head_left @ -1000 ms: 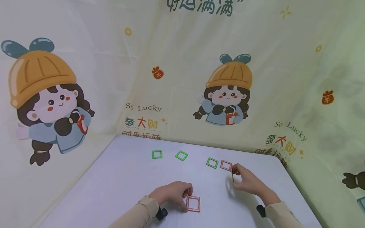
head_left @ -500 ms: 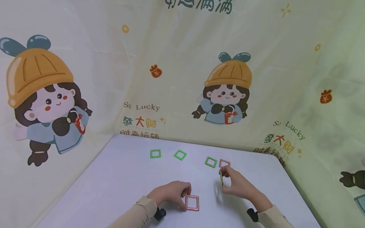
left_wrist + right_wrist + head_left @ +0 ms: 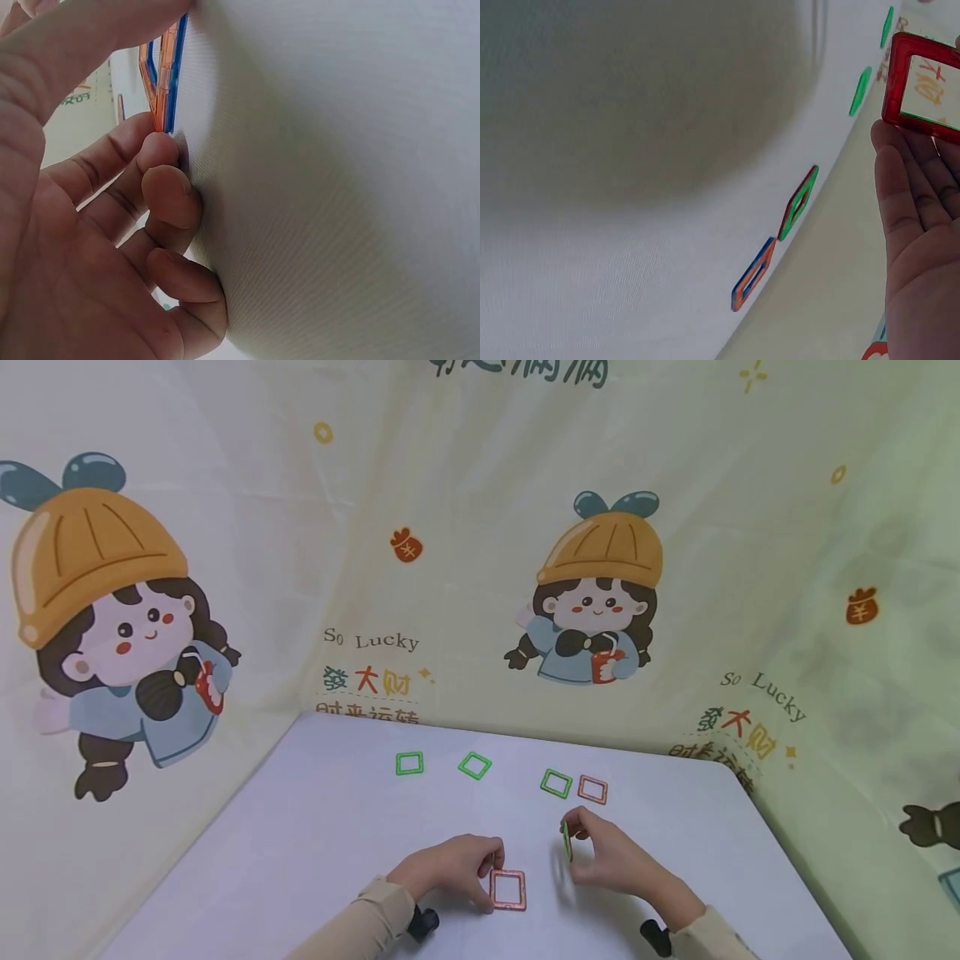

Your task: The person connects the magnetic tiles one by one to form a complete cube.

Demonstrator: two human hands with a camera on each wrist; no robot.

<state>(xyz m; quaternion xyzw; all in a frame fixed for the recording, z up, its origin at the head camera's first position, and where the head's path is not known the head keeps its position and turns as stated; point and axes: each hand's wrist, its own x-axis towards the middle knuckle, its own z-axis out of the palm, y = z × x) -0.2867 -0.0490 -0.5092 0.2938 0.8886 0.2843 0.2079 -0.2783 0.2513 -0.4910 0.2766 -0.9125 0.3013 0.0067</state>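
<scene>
Low in the head view, my left hand (image 3: 453, 866) grips the left edge of an orange square magnetic tile (image 3: 523, 891) lying on the table. The left wrist view shows this tile (image 3: 172, 79) with a blue underside, between thumb and forefinger; the other fingers curl near the tabletop. To its right, my right hand (image 3: 618, 856) pinches a square tile (image 3: 567, 842) standing on edge above the table, green on its left face. Its red side (image 3: 895, 82) faces the right wrist camera, an open window in the middle. The two held tiles are apart.
Along the back of the white table (image 3: 300, 827) lie a green tile (image 3: 410, 773), a second green tile (image 3: 469, 773) turned as a diamond, a third green tile (image 3: 553, 794) and an orange tile (image 3: 592, 800) close beside it. A printed cloth (image 3: 465, 610) hangs behind.
My right hand has moved left and nearer with the upright green and red tile, away from the orange tile at the back. My left hand stays on its tile.
</scene>
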